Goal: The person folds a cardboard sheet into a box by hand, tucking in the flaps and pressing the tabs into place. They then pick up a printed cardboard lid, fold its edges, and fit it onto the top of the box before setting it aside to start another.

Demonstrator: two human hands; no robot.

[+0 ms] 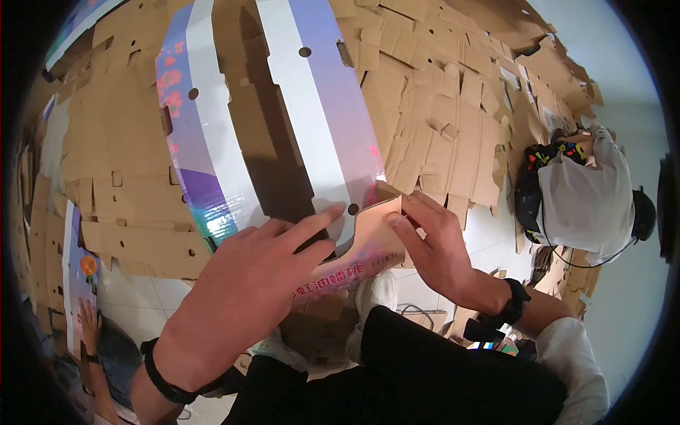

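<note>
A printed cardboard box (361, 127), purple and pink with white strips, lies before me with a long dark opening along its top. My left hand (262, 258) lies over its near end, index finger stretched across the white strip and thumb by the end panel. The palm side is hidden. At the near right corner, my right hand (435, 244) pinches the upright edge of the brown-lined end panel (379, 230) between thumb and fingers. Pink printed characters run along the outside of that panel.
Flattened brown cardboard (439, 127) is piled behind and around the box. At right, a person in a white top (588, 191) bends low. Another person's hand (90, 326) touches a printed cardboard piece (76, 283) at lower left. White floor tiles (142, 297) show between.
</note>
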